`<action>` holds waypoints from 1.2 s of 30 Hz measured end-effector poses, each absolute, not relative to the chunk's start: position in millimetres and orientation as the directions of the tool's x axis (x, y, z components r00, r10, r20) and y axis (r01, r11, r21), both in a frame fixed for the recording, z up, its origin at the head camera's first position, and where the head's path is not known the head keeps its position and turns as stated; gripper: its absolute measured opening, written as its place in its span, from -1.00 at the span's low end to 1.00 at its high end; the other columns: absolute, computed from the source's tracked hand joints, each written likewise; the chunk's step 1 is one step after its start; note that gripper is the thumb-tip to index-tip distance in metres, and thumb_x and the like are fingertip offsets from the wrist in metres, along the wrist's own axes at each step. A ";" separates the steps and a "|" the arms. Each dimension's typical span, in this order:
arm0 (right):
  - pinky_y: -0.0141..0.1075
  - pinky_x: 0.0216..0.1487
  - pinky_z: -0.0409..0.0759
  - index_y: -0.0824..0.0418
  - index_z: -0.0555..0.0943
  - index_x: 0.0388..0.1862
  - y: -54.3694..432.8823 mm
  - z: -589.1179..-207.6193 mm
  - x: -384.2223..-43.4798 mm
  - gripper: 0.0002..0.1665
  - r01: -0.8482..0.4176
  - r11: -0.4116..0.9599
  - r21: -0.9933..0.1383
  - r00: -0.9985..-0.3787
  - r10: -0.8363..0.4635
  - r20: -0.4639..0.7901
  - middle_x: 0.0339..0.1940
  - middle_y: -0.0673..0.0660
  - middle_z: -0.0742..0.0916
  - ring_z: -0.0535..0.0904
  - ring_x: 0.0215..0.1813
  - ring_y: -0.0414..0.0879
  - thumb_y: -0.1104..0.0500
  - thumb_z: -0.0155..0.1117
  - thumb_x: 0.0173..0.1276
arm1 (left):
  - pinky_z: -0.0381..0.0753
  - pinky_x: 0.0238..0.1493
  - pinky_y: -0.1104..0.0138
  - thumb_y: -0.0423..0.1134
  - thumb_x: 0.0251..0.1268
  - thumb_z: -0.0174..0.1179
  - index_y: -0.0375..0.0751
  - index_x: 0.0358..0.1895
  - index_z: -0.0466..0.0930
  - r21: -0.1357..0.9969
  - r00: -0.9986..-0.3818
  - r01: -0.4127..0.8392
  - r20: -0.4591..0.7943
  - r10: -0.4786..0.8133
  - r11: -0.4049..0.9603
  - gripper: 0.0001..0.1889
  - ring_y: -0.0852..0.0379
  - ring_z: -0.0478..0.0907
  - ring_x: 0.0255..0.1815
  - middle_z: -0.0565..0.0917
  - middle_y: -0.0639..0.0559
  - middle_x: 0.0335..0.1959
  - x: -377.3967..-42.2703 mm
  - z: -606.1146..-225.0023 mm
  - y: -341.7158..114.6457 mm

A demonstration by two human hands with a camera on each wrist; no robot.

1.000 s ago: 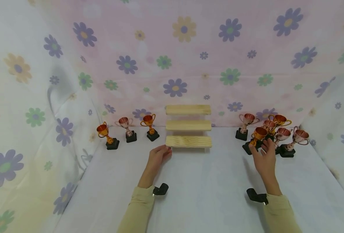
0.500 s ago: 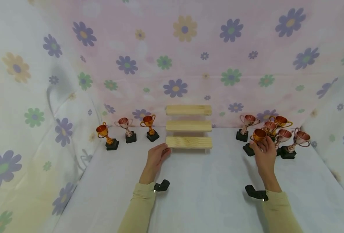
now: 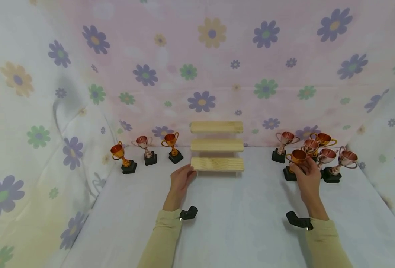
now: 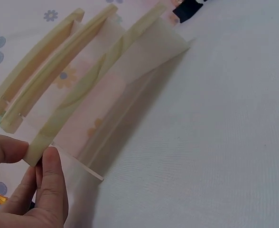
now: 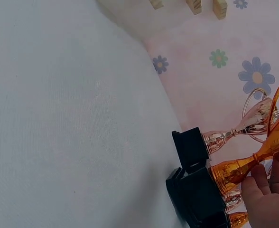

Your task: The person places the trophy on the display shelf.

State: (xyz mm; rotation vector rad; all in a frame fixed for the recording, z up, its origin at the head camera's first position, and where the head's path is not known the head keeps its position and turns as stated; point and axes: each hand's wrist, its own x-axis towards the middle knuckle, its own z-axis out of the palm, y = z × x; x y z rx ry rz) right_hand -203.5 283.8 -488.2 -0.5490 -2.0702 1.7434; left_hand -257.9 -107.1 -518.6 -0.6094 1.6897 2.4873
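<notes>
In the head view, the right hand (image 3: 310,179) grips a gold cup (image 3: 298,156) on the right. A bump could tip the pink cup (image 3: 287,137) near it. In the left wrist view, the left hand (image 4: 37,204) pinches the wooden shelf (image 4: 89,85) by one front end; a tug might slide it. In the right wrist view, the black base (image 5: 199,194) looks close to others, so they could knock.

A booth-like, draped space; flower-printed cloth (image 3: 170,48) hangs along the far side and at left and right; a white counter (image 3: 231,219) lies between; whether home or studio cannot be told.
</notes>
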 end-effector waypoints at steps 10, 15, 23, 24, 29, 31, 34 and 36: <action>-0.71 0.05 0.51 0.23 0.45 0.39 290.1 -494.2 -203.1 -0.39 0.029 0.261 -0.965 -0.851 0.513 0.114 0.07 -0.17 0.60 0.50 0.05 -0.38 0.13 0.36 0.43 | 0.72 0.10 0.32 -0.45 0.34 0.24 -0.51 0.21 0.56 0.872 -0.901 -0.253 -0.370 -0.226 -0.419 -0.60 0.07 0.64 -0.03 0.61 -0.34 0.16 -257.6 -522.5 -99.7; -0.71 0.06 0.52 0.25 0.52 0.27 292.5 -496.6 -199.6 -0.45 -0.009 0.299 -0.954 -0.847 0.506 0.166 -0.02 -0.25 0.61 0.53 0.02 -0.40 0.18 0.46 0.34 | 0.73 0.04 0.35 -0.46 0.34 0.24 -0.50 0.19 0.58 0.873 -0.894 -0.252 -0.376 -0.246 -0.418 -0.62 0.11 0.65 -0.09 0.63 -0.30 0.11 -255.7 -522.3 -96.7; -0.72 0.00 0.54 0.26 0.52 0.30 287.9 -492.3 -190.6 -0.38 -0.036 0.326 -0.945 -0.856 0.478 0.197 0.01 -0.21 0.62 0.54 0.03 -0.39 0.20 0.50 0.30 | 0.70 0.14 0.30 -0.45 0.34 0.24 -0.49 0.22 0.57 0.871 -0.894 -0.252 -0.376 -0.242 -0.422 -0.61 0.10 0.65 -0.05 0.62 -0.30 0.14 -252.0 -519.6 -95.7; -0.72 -0.01 0.55 0.27 0.52 0.31 286.3 -491.7 -189.8 -0.38 -0.053 0.322 -0.945 -0.855 0.475 0.210 0.00 -0.23 0.62 0.55 0.03 -0.39 0.23 0.50 0.29 | 0.70 0.14 0.30 -0.44 0.34 0.24 -0.49 0.22 0.57 0.870 -0.893 -0.254 -0.379 -0.242 -0.423 -0.61 0.09 0.64 -0.03 0.62 -0.30 0.15 -251.8 -519.5 -95.7; -0.71 -0.05 0.56 0.35 0.56 0.26 273.7 -485.5 -186.2 -0.41 -0.169 0.319 -0.933 -0.856 0.422 0.299 -0.06 -0.30 0.63 0.56 0.01 -0.40 0.36 0.49 0.24 | 0.71 0.09 0.35 -0.44 0.33 0.25 -0.46 0.22 0.58 0.863 -0.888 -0.259 -0.390 -0.245 -0.435 -0.60 0.07 0.63 0.02 0.61 -0.28 0.17 -252.5 -519.8 -96.5; -0.70 -0.05 0.57 0.38 0.58 0.23 268.0 -482.1 -185.4 -0.43 -0.213 0.328 -0.920 -0.855 0.394 0.338 -0.08 -0.31 0.63 0.56 0.00 -0.40 0.40 0.49 0.23 | 0.72 0.08 0.36 -0.45 0.32 0.25 -0.47 0.21 0.58 0.864 -0.888 -0.251 -0.385 -0.251 -0.438 -0.60 0.08 0.64 -0.01 0.61 -0.30 0.17 -253.0 -519.8 -96.4; -0.69 -0.03 0.57 0.39 0.59 0.20 260.2 -478.4 -185.1 -0.45 -0.256 0.341 -0.904 -0.853 0.361 0.378 -0.07 -0.29 0.63 0.57 0.02 -0.41 0.42 0.49 0.21 | 0.72 0.06 0.36 -0.46 0.30 0.25 -0.49 0.21 0.58 0.859 -0.886 -0.239 -0.383 -0.259 -0.452 -0.59 0.11 0.65 -0.06 0.62 -0.30 0.15 -254.2 -520.1 -95.9; -0.68 -0.02 0.57 0.40 0.59 0.19 255.1 -477.4 -185.2 -0.45 -0.268 0.345 -0.899 -0.851 0.353 0.389 -0.06 -0.25 0.64 0.58 0.03 -0.42 0.43 0.50 0.20 | 0.73 0.05 0.36 -0.47 0.30 0.25 -0.49 0.21 0.58 0.856 -0.884 -0.238 -0.387 -0.263 -0.459 -0.59 0.12 0.65 -0.08 0.63 -0.30 0.14 -254.9 -520.7 -95.6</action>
